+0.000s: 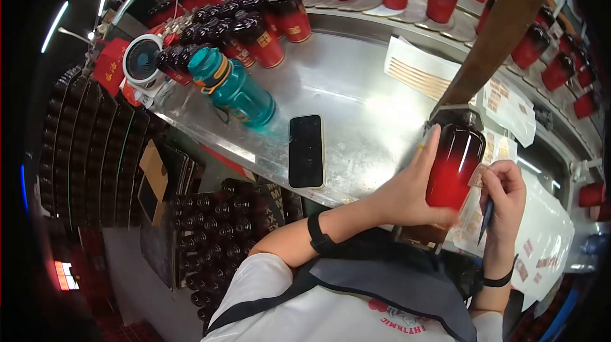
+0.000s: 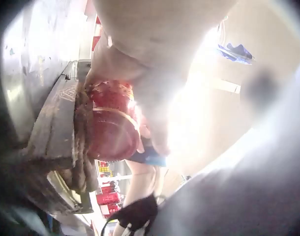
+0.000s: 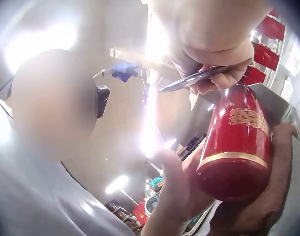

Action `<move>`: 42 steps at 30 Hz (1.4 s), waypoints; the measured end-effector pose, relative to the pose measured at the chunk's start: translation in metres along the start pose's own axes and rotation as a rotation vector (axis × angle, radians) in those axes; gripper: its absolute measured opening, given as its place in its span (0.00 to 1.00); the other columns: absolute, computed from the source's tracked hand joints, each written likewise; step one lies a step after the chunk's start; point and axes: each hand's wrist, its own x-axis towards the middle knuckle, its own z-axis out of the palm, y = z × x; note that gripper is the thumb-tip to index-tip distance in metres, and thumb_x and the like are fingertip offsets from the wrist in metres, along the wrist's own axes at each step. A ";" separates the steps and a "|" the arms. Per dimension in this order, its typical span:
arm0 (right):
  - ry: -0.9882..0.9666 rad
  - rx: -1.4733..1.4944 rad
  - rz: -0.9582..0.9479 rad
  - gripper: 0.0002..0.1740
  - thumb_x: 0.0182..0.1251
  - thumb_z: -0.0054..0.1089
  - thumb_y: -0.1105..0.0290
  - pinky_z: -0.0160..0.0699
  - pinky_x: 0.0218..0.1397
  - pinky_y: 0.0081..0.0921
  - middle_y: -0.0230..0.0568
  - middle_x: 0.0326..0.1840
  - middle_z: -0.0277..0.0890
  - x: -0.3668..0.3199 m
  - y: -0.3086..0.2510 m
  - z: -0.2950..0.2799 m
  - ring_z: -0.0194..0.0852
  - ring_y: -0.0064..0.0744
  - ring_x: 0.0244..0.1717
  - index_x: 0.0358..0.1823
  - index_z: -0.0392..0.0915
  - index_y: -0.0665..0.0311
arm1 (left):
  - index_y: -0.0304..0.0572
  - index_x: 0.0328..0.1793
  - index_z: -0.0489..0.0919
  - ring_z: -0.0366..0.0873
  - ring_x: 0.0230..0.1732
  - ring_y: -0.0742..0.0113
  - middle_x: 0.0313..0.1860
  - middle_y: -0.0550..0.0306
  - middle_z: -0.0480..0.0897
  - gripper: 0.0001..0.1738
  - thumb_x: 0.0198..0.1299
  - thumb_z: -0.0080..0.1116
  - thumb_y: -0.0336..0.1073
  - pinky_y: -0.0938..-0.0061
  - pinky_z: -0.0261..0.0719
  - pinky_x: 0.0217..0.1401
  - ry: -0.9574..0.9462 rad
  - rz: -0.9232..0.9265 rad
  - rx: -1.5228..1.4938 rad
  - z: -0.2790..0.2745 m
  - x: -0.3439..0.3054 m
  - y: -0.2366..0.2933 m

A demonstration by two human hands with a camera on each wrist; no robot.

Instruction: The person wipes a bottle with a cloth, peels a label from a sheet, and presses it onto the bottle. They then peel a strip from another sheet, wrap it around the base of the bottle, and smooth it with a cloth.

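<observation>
A glossy bottle, black at the shoulder and fading to red, lies tilted against a cradle with a worn brown lining. My left hand grips it from the left side, fingers along the body and thumb near the base. In the right wrist view, a gold ornament and a gold band show on the bottle. Close by its right side, my right hand pinches a small label between thumb and finger. The same hand holds a slim, pointed dark metal tool, its tip away from the bottle.
A phone and a teal water bottle occupy the metal table. Label sheets lie beyond the cradle. Red-black bottles crowd the back left; others ride a curved conveyor. A brown strap slants above the cradle.
</observation>
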 end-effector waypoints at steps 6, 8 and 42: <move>0.005 -0.136 -0.114 0.04 0.67 0.63 0.80 0.60 0.33 0.08 0.22 0.29 0.72 0.000 0.010 0.014 0.62 0.07 0.28 0.39 0.77 0.66 | 0.23 0.81 0.43 0.55 0.79 0.46 0.76 0.29 0.58 0.51 0.69 0.59 0.51 0.62 0.54 0.79 0.262 -0.094 -0.297 0.026 0.024 -0.016; 0.031 -0.176 -0.159 0.04 0.66 0.64 0.80 0.60 0.33 0.09 0.22 0.29 0.72 -0.001 0.016 0.015 0.62 0.08 0.28 0.39 0.77 0.66 | 0.24 0.81 0.45 0.57 0.78 0.47 0.76 0.30 0.59 0.51 0.68 0.61 0.48 0.62 0.55 0.78 0.302 -0.079 -0.259 0.032 0.024 -0.015; -0.080 0.042 0.096 0.40 0.62 0.73 0.65 0.65 0.34 0.10 0.40 0.54 0.75 0.011 0.034 -0.001 0.63 0.07 0.28 0.72 0.64 0.68 | 0.24 0.81 0.45 0.70 0.69 0.58 0.70 0.37 0.70 0.46 0.70 0.59 0.43 0.70 0.68 0.70 0.194 -0.242 -0.482 0.011 0.040 -0.011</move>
